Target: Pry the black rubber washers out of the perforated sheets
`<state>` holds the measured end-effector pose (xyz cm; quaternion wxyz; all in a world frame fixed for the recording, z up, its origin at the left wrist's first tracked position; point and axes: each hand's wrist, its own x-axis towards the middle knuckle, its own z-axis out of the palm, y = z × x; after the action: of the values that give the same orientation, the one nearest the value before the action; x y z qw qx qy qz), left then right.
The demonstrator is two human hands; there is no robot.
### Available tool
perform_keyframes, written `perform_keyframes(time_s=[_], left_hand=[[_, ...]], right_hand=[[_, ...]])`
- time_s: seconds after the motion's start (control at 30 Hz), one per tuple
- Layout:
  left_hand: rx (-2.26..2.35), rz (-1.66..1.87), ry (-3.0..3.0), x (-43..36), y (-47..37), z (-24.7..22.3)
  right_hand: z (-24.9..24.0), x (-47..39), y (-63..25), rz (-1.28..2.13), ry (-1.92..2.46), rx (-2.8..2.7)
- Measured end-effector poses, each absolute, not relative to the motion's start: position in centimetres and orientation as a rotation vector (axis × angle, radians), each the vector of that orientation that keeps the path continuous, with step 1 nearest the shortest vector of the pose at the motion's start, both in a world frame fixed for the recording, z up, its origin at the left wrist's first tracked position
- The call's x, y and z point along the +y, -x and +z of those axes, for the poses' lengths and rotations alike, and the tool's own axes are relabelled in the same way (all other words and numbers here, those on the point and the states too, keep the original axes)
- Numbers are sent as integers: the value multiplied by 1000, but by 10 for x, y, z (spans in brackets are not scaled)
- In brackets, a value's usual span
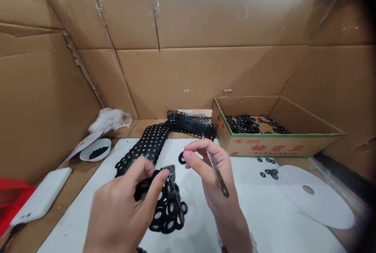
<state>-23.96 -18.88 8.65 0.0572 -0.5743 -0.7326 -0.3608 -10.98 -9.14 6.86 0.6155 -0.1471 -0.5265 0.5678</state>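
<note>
My left hand (125,202) is closed on a bunched black sheet of joined rings (166,214), which hangs below the fingers. My right hand (216,178) pinches a single small black rubber ring (182,158) between thumb and index finger, close to the bunched sheet but apart from it. The same hand also keeps a thin flat metal tool (217,174) with a hole in its end, lying across the fingers; the tool's far tip is hard to make out. Behind the left hand, a longer black perforated strip (149,141) lies on the white table surface (194,221).
An open cardboard box (264,147) with many loose black rings stands back right. Several rings (273,173) lie before it, beside a white disc (317,202). At left are a white bowl (107,143) with dark contents, a plastic bag (110,120) and a white device (42,198). Cardboard walls (205,69) enclose the table.
</note>
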Motion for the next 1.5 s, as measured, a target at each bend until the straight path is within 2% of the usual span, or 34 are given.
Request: perform_keyframes(time_s=[0.13,0.23,0.6,0.9,1.5], left_hand=[[-2091,-1476,1849,-176,228,91],[-2041,-1597,1833,-172,222,91],[-1688,-1694,1990,-160,218,91],[-1712,-1732,2030,-162,222,88],[-1707,-1926,2174,-161,226,89]], right_hand=[[69,-95,112,1380,328,-1228],[69,-97,113,1523,295,-1162],[78,-107,112,1875,250,-821],[75,-104,108,2003,186,-784],[78,-111,101,1944,174,-836]])
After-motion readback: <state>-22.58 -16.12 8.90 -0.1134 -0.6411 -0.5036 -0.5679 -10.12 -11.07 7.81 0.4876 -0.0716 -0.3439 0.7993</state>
